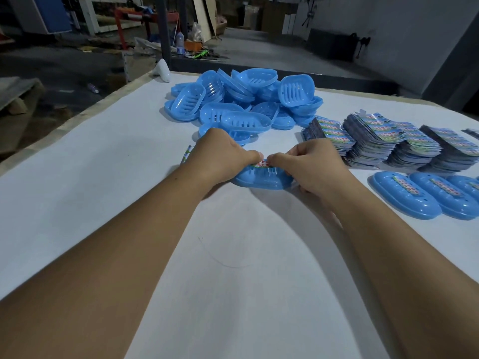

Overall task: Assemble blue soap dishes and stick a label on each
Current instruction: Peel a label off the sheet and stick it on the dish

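Observation:
A blue soap dish lies on the white table in front of me. Across its top runs a printed label with red characters. My left hand grips the dish's left end, thumb pressing on the label. My right hand holds the right end, thumb tip on the label beside the other thumb. Most of the label is hidden under my hands; its left tip sticks out past my left hand.
A heap of loose blue dish parts lies behind my hands. Stacks of printed labels stand at the right. Finished labelled dishes lie in a row at the right edge. A white object sits at the table's far corner.

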Demonstrator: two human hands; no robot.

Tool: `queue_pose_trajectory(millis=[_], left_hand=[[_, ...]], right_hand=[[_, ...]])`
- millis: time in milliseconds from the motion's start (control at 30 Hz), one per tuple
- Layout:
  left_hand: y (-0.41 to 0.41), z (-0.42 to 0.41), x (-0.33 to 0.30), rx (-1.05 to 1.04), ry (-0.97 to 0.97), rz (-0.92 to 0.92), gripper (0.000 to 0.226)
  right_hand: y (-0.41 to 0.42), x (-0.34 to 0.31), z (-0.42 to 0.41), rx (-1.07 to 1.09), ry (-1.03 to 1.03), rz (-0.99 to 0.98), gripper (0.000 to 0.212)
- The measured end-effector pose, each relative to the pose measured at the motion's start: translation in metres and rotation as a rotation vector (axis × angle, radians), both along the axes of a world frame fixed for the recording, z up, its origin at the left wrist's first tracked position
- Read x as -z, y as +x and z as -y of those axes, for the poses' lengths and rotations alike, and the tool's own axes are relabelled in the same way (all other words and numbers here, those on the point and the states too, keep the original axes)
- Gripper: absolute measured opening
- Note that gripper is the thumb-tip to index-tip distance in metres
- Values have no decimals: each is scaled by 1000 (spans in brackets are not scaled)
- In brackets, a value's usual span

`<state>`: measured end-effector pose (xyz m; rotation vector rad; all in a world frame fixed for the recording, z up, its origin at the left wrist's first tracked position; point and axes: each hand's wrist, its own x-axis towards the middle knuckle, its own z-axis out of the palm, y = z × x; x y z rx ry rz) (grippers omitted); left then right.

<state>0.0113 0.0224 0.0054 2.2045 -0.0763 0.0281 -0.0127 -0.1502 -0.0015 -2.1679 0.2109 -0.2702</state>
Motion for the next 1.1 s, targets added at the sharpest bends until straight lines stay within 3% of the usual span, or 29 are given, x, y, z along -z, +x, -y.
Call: queue_pose_trajectory(millis=[167, 1100], left_hand=[[4, -1, 3, 2, 33, 16, 48], [9, 1, 11, -1, 144, 110, 44]], right_hand=[[1, 1, 0, -7, -15, 7, 45], [2, 3, -1, -12, -137, 35, 36]])
